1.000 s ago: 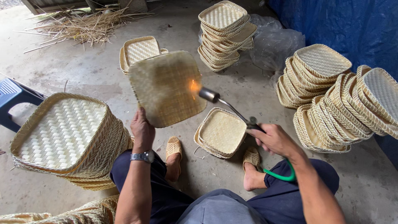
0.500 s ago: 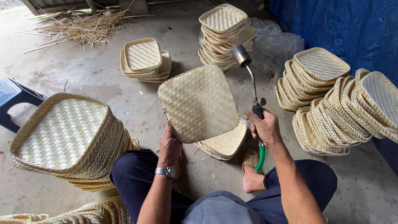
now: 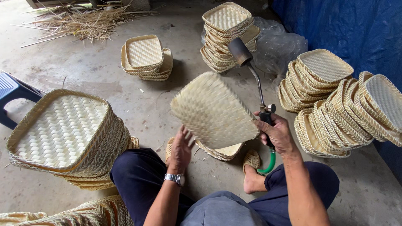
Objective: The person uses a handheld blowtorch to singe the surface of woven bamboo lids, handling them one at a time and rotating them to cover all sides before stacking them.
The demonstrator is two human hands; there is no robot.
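Our left hand [image 3: 181,147] props a square woven bamboo tray [image 3: 213,109] from below, fingers loosely spread on its lower edge; the tray tilts up between both hands. Our right hand [image 3: 276,133] is wrapped around a gas torch [image 3: 251,71] with a green hose, its dark nozzle rising above the tray. Under the tray a similar tray [image 3: 222,151] lies on the concrete floor [image 3: 83,83]. Left of our left hand sits a big tray stack [image 3: 63,134]; right of our right hand lean ribbed, pale stacks [image 3: 335,109].
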